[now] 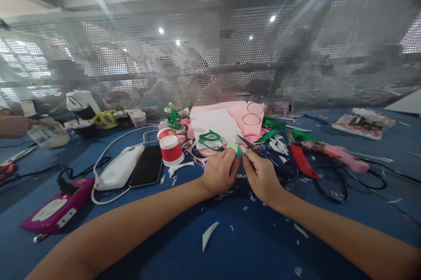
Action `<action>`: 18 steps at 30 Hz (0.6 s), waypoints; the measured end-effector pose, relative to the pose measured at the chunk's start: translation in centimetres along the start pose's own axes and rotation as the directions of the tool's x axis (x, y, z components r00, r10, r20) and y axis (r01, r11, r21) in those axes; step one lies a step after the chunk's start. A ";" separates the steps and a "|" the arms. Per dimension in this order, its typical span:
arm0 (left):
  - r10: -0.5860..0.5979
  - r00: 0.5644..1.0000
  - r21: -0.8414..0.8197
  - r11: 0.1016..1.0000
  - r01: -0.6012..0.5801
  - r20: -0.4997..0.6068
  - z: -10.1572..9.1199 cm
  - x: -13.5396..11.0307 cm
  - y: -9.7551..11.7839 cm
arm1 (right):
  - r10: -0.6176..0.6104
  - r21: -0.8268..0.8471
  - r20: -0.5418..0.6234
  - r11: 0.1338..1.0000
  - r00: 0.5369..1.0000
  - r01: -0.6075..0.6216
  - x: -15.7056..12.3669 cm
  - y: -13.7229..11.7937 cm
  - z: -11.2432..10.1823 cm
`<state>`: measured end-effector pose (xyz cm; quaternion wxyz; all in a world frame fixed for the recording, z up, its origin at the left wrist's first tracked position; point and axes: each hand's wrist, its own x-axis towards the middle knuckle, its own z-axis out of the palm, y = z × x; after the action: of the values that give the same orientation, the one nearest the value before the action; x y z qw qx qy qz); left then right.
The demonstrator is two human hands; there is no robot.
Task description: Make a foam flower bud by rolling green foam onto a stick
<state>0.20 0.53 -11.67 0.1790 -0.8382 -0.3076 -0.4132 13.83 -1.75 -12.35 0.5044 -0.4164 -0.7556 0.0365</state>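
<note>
Both hands meet above the blue table, pinching one small light green piece of paper (pixel 232 145) with a teal band (pixel 239 152) on it. My left hand (pixel 219 170) has its fingers closed on the left side of the piece. On the right side, my right hand (pixel 263 177) grips it between thumb and fingers. Just behind the right hand lie dark-bladed scissors (pixel 249 143). Beyond the hands is a white paper sheet (pixel 212 123) with curled green strips (pixel 210 140) at its near edge. The fingers hide part of the held piece.
A red-and-white paper cup (pixel 171 150), a black phone (pixel 146 166), a white charger (pixel 121 167) and a purple power strip (pixel 59 205) stand left. A pink glue gun (pixel 348 158) and red strip (pixel 303 162) lie right. Another person's hand (pixel 16 126) touches a clear container (pixel 49 133).
</note>
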 end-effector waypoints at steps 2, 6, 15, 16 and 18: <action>0.011 1.000 -0.020 1.000 -0.011 -0.010 0.0 0.0 -0.1 | -0.005 0.000 0.000 1.000 1.000 0.005 0.0 0.0 0.0; 0.022 0.999 -0.058 0.998 -0.023 -0.026 0.1 0.0 -0.1 | -0.006 0.002 0.010 1.000 1.000 0.006 0.0 0.0 0.0; -0.093 0.995 -0.304 0.947 0.101 0.042 -0.1 -0.3 -0.5 | 0.040 0.067 0.042 0.997 0.998 -0.042 0.3 -0.1 -0.3; -0.121 0.992 -0.341 0.931 0.128 0.042 -0.1 -0.3 -0.5 | 0.053 0.084 0.043 0.995 0.998 -0.056 0.3 0.0 -0.4; -0.156 0.987 -0.381 0.911 0.158 0.038 -0.1 -0.3 -0.6 | 0.068 0.121 0.051 0.990 0.996 -0.074 0.3 0.0 -0.4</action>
<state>-0.39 0.81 -11.83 -0.0231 -0.8310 -0.2878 -0.4755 14.15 -1.67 -11.89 0.5096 -0.4103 -0.7481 0.1108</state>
